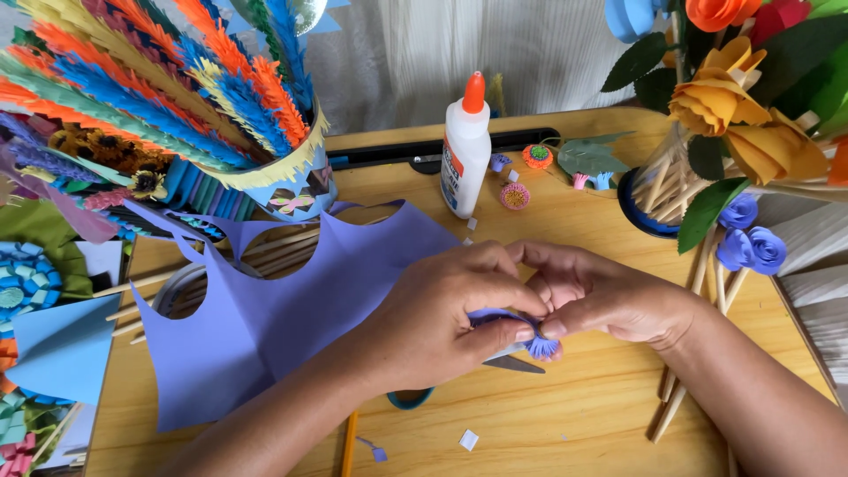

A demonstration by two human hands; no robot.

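Left hand (442,314) and right hand (601,296) both pinched a fringed purple coil (541,346) just above the table (583,415) — loosened grip could let it unwind; scissors (512,360) lay underneath.

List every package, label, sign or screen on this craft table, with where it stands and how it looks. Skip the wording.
Glue bottle: upright at the back middle of the wooden table, beyond both hands; white, tall and flat-sided, with an orange cone cap.
Label: on the bottle's front; orange and blue bands with dark print.
No signs or screens in view.
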